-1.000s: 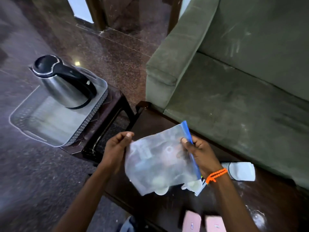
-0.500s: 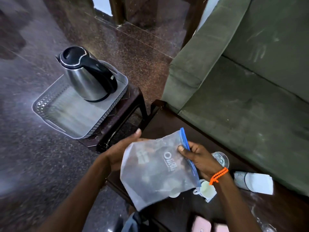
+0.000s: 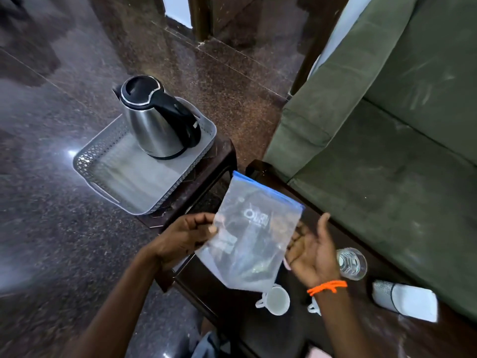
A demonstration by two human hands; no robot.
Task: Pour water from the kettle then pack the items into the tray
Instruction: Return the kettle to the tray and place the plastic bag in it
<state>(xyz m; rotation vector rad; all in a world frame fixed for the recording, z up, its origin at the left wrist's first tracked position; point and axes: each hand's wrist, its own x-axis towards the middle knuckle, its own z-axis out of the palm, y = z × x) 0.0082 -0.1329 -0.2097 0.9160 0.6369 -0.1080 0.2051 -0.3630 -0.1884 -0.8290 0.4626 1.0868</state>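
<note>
A steel kettle (image 3: pixel 157 125) with a black lid and handle stands at the far end of a grey lattice-walled tray (image 3: pixel 103 177) on a small dark stool. My left hand (image 3: pixel 185 236) pinches the left edge of a clear zip bag (image 3: pixel 253 236) with a blue seal, held up over the dark table. My right hand (image 3: pixel 312 251) is just right of the bag with palm up and fingers spread; it grips nothing. A white cup (image 3: pixel 277 299) stands on the table under the bag, a second one (image 3: pixel 313 307) peeks out behind my right wrist, and a glass of water (image 3: pixel 352 263) stands further right.
A white and grey cylindrical object (image 3: pixel 405 301) lies on the dark wooden table (image 3: pixel 232 301) at right. A green sofa (image 3: pixel 387 151) borders the table's far side. The stool (image 3: pixel 206 182) stands on a polished stone floor, left of the table.
My right hand has let go of the bag's blue seal and opened beside it. My left hand has moved from behind the bag to pinch its left edge. The view has shifted left.
</note>
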